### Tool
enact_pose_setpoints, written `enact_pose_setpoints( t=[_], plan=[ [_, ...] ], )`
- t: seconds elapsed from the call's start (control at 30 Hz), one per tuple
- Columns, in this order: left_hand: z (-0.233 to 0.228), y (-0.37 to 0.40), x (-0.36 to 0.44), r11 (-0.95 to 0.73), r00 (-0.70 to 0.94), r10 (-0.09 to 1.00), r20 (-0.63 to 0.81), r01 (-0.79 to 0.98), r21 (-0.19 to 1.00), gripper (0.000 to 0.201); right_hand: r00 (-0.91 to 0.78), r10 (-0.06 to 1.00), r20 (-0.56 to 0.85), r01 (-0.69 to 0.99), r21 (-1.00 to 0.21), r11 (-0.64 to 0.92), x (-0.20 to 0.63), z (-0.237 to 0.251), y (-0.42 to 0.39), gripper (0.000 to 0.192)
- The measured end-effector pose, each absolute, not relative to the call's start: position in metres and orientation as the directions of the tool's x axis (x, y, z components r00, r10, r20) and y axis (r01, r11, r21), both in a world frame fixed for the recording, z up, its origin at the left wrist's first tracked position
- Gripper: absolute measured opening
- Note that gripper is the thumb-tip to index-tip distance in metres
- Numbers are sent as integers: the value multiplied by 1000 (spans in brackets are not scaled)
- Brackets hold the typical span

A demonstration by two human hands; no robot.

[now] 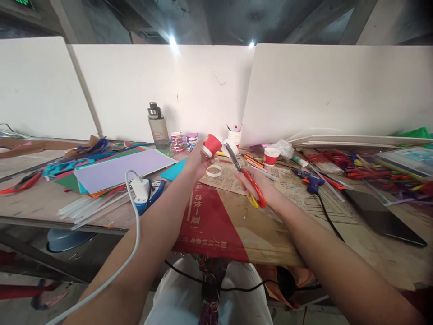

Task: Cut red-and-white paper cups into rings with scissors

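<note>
- Left hand (198, 163), near the frame's centre, grips a red paper cup (212, 145), tipped on its side above the worktop (40, 198).
- Right hand (262, 189), just right of centre, is closed around the red handles of scissors (245, 175), whose blades point up-left toward the cup.
- Below the cup, a white paper ring (214, 170) lies on printed cardboard (287, 189).
- Another red cup (271, 156) stands upright to the right.
- At upper left of centre stands a grey bottle (158, 126); a lilac sheet (122, 170) lies at left.
</note>
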State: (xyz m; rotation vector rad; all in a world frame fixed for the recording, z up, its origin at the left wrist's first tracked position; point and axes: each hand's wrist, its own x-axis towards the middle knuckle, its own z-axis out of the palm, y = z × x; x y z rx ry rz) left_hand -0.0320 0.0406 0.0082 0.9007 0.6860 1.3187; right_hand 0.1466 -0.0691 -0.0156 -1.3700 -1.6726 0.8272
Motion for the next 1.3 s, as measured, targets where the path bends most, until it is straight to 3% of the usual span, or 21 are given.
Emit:
enact_pose_setpoints(
  t=[0.2,0.47,0.73,1.07,1.3],
  plan=[
    [12,39,-32,63,178,983,48,-571,818,22,-154,981,120,454,-873,178,150,-14,-67,45],
    [5,37,-28,-51,180,968,175,-543,839,40,-140,988,71,497,-858,132,152,-14,-68,45],
    [2,35,-23,-94,182,955,235,-565,820,40,-130,987,89,454,-880,139,149,-15,-68,46],
    [-2,35,-21,-154,144,957,254,-487,860,44,-120,985,121,547,-820,168,148,-8,-71,46],
    [-4,34,-19,-240,122,931,345,-509,827,46,-127,982,140,575,-796,188,151,-14,-67,48]
  ],
)
